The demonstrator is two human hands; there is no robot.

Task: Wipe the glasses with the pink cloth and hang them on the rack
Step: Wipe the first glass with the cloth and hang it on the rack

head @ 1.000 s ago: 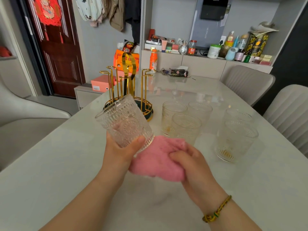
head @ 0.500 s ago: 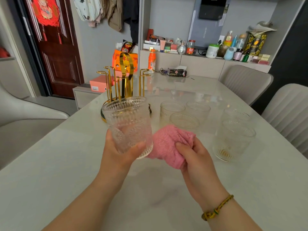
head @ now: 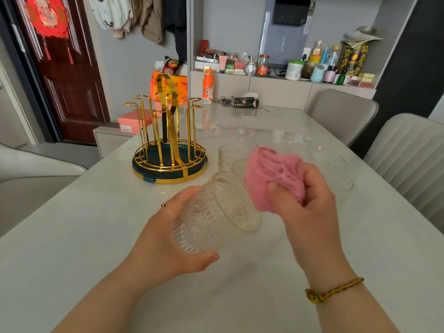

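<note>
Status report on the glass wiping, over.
Left hand grips embossed glass, tilted. Right hand holds bunched pink cloth beside it. Gold rack holds no glasses; nothing blocks it.

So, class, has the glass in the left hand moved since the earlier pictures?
Yes. The glass stood upright in front of the gold rack; now the left hand holds it tilted, lower and right of the rack, by the pink cloth.

My left hand (head: 168, 241) grips a ribbed glass (head: 216, 212), tilted over above the table (head: 72, 236). My right hand (head: 310, 212) bunches the pink cloth (head: 271, 174) against the glass's far end. The gold rack (head: 168, 150) stands near the table's left edge. More glasses (head: 230, 155) stand mid-table, partly hidden behind the cloth.
</note>
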